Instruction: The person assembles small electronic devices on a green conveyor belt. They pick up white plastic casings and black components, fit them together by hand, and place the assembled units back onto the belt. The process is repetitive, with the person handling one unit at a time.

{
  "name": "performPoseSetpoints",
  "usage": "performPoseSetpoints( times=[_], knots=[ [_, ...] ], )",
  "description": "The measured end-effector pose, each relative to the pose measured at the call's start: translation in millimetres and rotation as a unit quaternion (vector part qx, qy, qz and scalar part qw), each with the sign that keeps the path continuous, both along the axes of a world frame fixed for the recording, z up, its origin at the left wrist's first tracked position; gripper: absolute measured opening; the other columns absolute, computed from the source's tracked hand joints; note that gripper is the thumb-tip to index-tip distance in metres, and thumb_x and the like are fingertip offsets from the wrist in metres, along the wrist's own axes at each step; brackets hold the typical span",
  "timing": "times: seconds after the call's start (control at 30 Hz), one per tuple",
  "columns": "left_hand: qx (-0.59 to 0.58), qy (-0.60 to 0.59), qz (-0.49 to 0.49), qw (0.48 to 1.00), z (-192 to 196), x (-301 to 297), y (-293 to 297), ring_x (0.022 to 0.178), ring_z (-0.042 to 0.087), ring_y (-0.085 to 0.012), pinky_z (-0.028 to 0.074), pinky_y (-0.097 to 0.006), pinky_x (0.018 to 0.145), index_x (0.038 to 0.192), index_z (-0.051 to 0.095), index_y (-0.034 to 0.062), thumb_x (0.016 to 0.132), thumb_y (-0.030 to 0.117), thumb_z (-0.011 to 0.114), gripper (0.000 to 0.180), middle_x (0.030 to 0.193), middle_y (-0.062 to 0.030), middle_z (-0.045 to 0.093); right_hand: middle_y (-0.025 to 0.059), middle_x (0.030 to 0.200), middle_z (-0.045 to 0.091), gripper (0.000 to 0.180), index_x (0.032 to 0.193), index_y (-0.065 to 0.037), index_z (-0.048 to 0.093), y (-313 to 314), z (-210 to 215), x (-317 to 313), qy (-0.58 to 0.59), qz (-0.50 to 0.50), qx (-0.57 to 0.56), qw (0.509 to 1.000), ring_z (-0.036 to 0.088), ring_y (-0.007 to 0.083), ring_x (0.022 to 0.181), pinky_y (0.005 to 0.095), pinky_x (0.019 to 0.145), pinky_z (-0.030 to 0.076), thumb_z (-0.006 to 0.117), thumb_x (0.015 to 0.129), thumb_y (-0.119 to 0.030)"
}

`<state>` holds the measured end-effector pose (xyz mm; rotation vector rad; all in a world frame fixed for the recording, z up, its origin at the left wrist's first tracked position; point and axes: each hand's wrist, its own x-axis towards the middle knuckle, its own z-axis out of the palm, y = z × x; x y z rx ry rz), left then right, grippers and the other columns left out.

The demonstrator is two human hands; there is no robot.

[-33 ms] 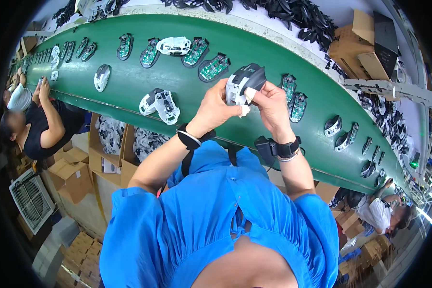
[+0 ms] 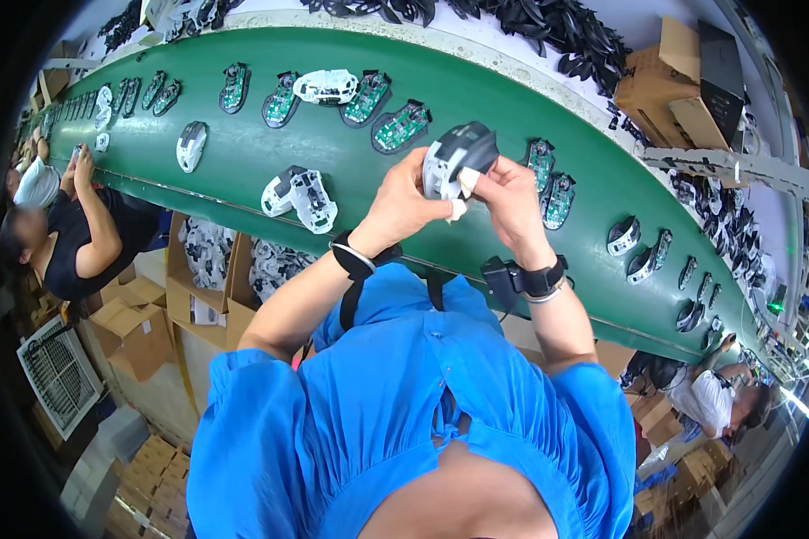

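A long green belt [image 2: 476,90] curves across the room like a table; it bends from the far left up and round to the right side. Little green boards [image 2: 401,127] sit on it in a row, some in pairs; white mouse shells [image 2: 299,196] lie near its front edge, and dark shells [image 2: 643,251] sit further to the right. Behind the belt lies a heap of black parts [image 2: 548,27]; brown cardboard boxes [image 2: 683,85] stand at the top right.

The left hand [image 2: 404,202] and the right hand [image 2: 511,202] are both up over the belt; together they hold a grey and white mouse [image 2: 458,160]. The left grip is closed round its side; the right grip pinches its lower end with the fingertips.

Under the belt, open boxes [image 2: 208,269] hold white parts; more boxes [image 2: 130,328] are stacked on the floor by a white fan [image 2: 58,373]. Another person [image 2: 72,238] sits on the left; one more person [image 2: 719,400] sits low on the right.
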<state>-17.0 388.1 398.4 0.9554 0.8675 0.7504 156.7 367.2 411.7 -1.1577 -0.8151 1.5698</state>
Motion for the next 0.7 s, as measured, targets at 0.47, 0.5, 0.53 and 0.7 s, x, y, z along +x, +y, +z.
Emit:
performPoseSetpoints(
  times=[0.47, 0.5, 0.53, 0.7],
  knots=[
    [0.205, 0.155, -0.204, 0.945, 70, -51, -46, 0.082, 0.066, -0.0219, 0.050, -0.032, 0.074, 0.111, 0.056, 0.0007, 0.061, 0.030, 0.084, 0.064, 0.091, -0.0134, 0.064, 0.0111, 0.124, 0.057, 0.069, 0.123, -0.004, 0.058, -57, 72, -8, -0.193, 0.206, 0.130, 0.950, 0.056, 0.0207, 0.114, 0.0344, 0.095, 0.046, 0.083, 0.058, -0.008],
    [0.211, 0.112, -0.182, 0.954, 74, -51, -48, 0.085, 0.066, -0.0220, 0.050, -0.033, 0.075, 0.109, 0.056, 0.0020, 0.061, 0.030, 0.084, 0.062, 0.093, -0.0136, 0.063, 0.0123, 0.124, 0.058, 0.069, 0.122, -0.005, 0.060, -59, 78, -9, -0.148, 0.200, 0.097, 0.964, 0.057, 0.0227, 0.113, 0.0365, 0.093, 0.048, 0.083, 0.058, -0.013],
    [0.238, 0.092, -0.156, 0.954, 75, -50, -48, 0.085, 0.065, -0.0222, 0.050, -0.033, 0.076, 0.109, 0.055, 0.0024, 0.060, 0.029, 0.084, 0.062, 0.093, -0.0129, 0.063, 0.0119, 0.122, 0.059, 0.070, 0.123, -0.005, 0.059, -56, 80, -7, -0.141, 0.204, 0.128, 0.960, 0.057, 0.0238, 0.112, 0.0384, 0.092, 0.049, 0.083, 0.058, -0.014],
    [0.127, 0.029, -0.162, 0.978, 19, -37, 6, 0.126, 0.043, -0.0258, 0.036, -0.040, 0.104, 0.146, 0.024, 0.0091, 0.065, 0.028, 0.082, 0.101, 0.139, -0.0113, 0.039, 0.0137, 0.119, 0.058, 0.068, 0.118, -0.004, 0.059, 0, 77, -9, -0.418, 0.119, 0.261, 0.862, 0.056, 0.0322, 0.111, 0.0394, 0.094, 0.047, 0.083, 0.055, -0.015]
  ],
)
